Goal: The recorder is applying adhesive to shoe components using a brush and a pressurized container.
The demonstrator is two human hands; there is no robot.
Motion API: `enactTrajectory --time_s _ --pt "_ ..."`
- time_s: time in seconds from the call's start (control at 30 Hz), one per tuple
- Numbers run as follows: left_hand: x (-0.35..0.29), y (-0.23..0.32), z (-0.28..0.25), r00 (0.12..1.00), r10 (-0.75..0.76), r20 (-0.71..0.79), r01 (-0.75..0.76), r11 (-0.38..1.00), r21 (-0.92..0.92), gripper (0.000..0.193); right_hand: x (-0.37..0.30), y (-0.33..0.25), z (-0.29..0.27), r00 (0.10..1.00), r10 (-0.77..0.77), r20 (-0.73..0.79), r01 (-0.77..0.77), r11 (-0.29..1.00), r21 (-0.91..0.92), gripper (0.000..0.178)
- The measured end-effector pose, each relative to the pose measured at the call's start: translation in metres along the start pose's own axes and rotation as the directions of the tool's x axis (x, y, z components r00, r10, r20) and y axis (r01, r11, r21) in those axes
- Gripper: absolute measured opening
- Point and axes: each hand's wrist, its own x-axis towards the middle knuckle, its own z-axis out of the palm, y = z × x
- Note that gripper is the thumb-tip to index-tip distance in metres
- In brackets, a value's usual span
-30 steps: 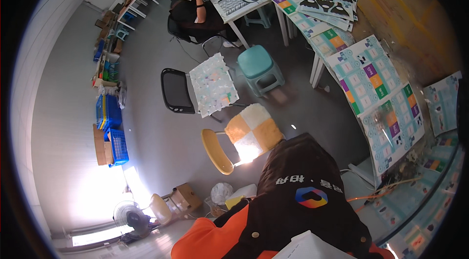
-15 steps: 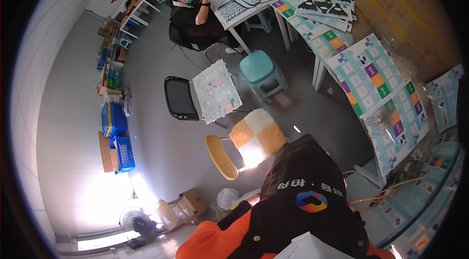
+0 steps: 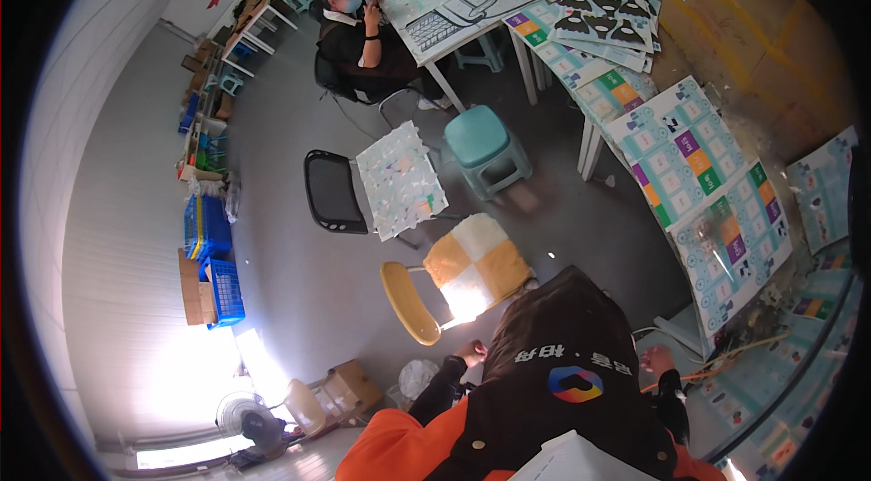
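Note:
My left hand (image 3: 472, 353) hangs low beside the black apron (image 3: 562, 327), near the yellow chair (image 3: 410, 302). It is small in view and partly behind the apron, so its grip cannot be made out. On the apron's other side is my right hand (image 3: 658, 360), fingers loosely apart, with nothing visible in it. Orange cables (image 3: 699, 376) run close to that hand. The chair bears a yellow-and-white checked cushion (image 3: 478, 263). Both hands appear apart from the chair and from the printed sheets (image 3: 689, 154) on the right-hand table.
Ahead stand a teal stool (image 3: 487, 152) and a black-framed chair (image 3: 334, 191) with a cut sheet (image 3: 402, 180) on its seat. A masked person (image 3: 349, 45) sits at the drawn-on table (image 3: 472, 4). Blue crates (image 3: 224, 290), a fan (image 3: 254, 417) and a large carton (image 3: 753, 36) line the sides.
My right hand has come into view beside the apron, and more of my left hand shows. The view has shifted slightly. The seated person's arm has moved up toward the mask.

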Motion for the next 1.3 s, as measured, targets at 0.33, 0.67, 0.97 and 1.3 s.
enactTrajectory --time_s 0.33,0.67,0.97,1.3 --pt "0.096 -0.006 -0.048 0.885 0.443 -0.143 -0.461 0.876 -0.141 0.019 0.005 -0.072 0.034 0.951 -0.3 -0.07 0.283 0.941 -0.183 0.008" --pt "0.11 -0.009 -0.071 0.974 0.223 0.046 -0.215 0.967 -0.136 0.019 -0.025 -0.012 0.084 0.983 -0.17 -0.063 0.16 0.977 -0.144 0.014" --pt "0.148 -0.017 -0.1 0.964 0.248 -0.099 -0.253 0.967 -0.036 0.021 -0.038 -0.009 0.083 0.886 -0.464 -0.019 0.258 0.526 -0.811 0.013" --pt "0.166 0.092 -0.07 0.966 0.251 -0.055 -0.256 0.961 -0.107 0.02 0.026 -0.077 0.011 0.931 -0.36 -0.063 0.333 0.907 -0.26 0.013"
